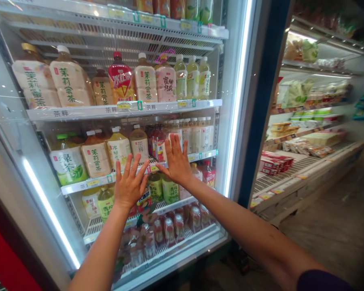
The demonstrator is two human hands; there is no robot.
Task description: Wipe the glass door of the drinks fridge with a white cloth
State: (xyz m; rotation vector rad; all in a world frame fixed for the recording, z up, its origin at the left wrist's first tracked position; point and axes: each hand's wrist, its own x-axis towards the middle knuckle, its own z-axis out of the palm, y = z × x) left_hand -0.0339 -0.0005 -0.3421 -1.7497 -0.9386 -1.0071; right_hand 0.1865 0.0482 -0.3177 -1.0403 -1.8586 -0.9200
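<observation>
Glass cooler door (139,125) fronts the bottled teas (145,84), probably stiff, slippery and heavy, best held by its edge; left grip (129,184) and right grip (177,159) spread wide, empty, contact unclear.

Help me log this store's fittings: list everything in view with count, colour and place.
drinks cooler: one, white, left to centre
shelves: five visible, white, inside it
light strips: two, white, its sides
price tags: several, yellow, shelf edges
upper bottles: five visible, orange and green, top shelf
tea bottles: at least nine, mixed, second shelf
lower bottles: partly hidden, uncounted, mixed, third and fourth shelves
dark bottles: many, reddish, bottom shelf
post: one, dark blue, cooler's right
display case: one, pale, right
packaged food: many, mixed, in case
panel: one, red, bottom left
sleeve: one, dark, bottom right
forearms: two, bare, lower half
left hand: one, bare, centre, spread open
right hand: one, bare, centre, spread open
</observation>
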